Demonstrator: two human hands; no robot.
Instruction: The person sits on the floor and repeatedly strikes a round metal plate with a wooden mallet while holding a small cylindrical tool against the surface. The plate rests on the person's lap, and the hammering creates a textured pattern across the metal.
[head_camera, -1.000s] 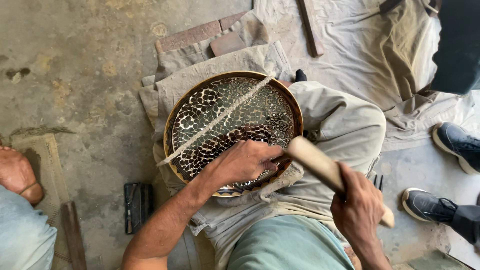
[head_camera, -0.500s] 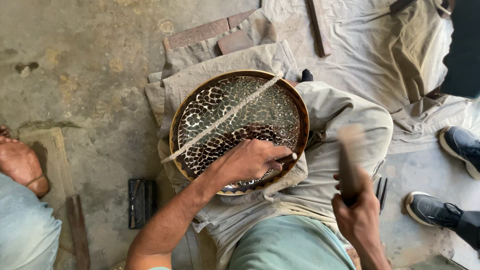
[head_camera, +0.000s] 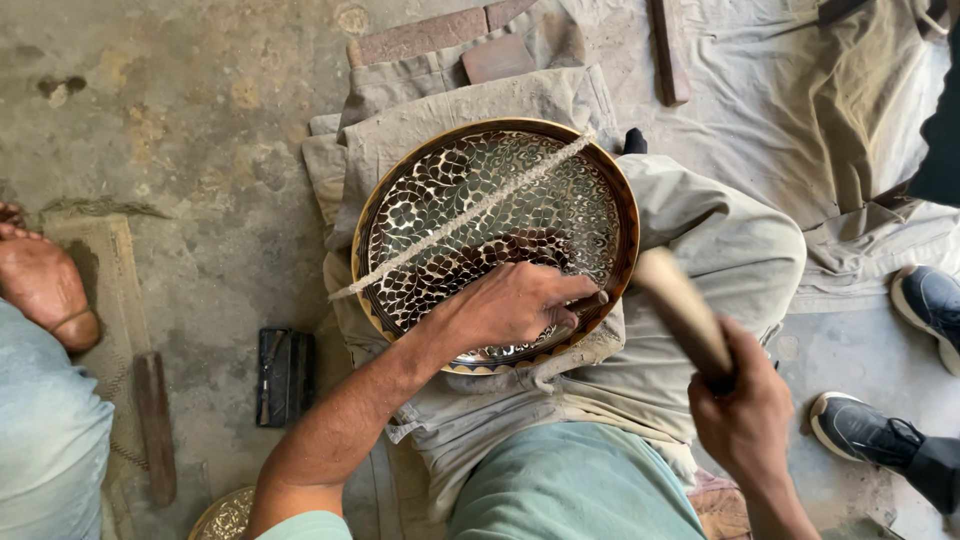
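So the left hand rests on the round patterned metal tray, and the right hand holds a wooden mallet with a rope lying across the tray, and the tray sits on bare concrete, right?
Not quite: the head view shows the tray resting on folded cloth over the person's lap, not bare concrete. The rest holds.

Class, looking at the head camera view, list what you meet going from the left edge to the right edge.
Bare foot → wooden stick → small dark box → left hand → right hand gripping a wooden mallet → dark shoes.

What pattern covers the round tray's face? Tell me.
Head view: the round tray bears a dense scale-like mosaic of dark and shiny silvery cells, inside a golden rim.
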